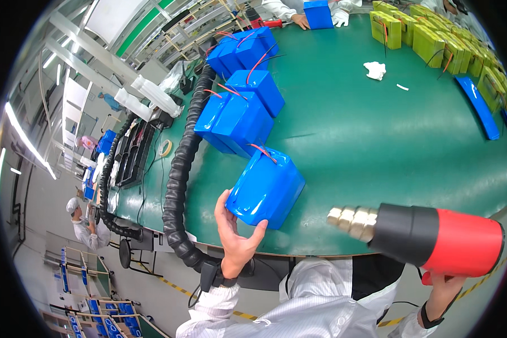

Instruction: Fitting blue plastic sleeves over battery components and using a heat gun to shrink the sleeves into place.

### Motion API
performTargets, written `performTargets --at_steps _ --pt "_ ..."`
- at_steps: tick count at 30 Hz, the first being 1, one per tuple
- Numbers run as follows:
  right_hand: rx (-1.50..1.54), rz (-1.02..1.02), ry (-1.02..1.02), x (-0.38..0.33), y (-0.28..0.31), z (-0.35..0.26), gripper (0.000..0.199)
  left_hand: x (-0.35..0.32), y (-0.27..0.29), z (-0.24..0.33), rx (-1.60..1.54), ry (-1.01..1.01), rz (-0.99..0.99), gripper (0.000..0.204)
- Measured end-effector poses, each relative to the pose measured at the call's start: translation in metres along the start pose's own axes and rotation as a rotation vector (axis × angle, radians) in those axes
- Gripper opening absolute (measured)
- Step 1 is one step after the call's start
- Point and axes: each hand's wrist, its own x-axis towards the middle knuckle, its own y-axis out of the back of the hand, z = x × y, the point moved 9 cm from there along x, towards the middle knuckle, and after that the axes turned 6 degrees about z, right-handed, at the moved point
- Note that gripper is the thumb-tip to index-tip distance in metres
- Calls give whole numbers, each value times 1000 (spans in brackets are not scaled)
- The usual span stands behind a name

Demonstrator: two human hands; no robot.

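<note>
My left hand (236, 236) grips the near end of a blue-wrapped battery pack (267, 186), thumb on one side and fingers on the other. The pack rests on the green table, and a red and a black wire stick out at its far end. My right hand (444, 287) is closed round the handle of a red and black heat gun (434, 234), mostly hidden below its body. The gun's stepped metal nozzle (353, 221) points left toward the pack, with a gap between them.
More blue battery packs (245, 121) stand beyond mine, alongside a black corrugated hose (180, 169). Yellow-green packs (434, 42) fill the far right, near a flat blue sleeve (479, 107). White scrap (374, 70) lies mid-table. Across the table, a person's gloved hand (339, 18) is beside another blue pack (318, 14).
</note>
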Motion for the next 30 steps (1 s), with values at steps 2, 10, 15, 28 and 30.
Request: performTargets --at_steps 2,10,15,28,30 --pt "5 22 -23 -2 6 3 56 2 4 -7 -9 59 18 97" --pt "203 131 37 12 11 18 34 25 7 -23 -154 103 -107 97" --pt "243 185 -37 18 12 25 28 67 4 -13 82 110 -416 94" --pt "79 203 -73 12 22 52 32 106 -93 47 665 -117 -684 91" --pt "37 204 -48 15 24 52 29 111 -91 48 685 -87 -773 95"
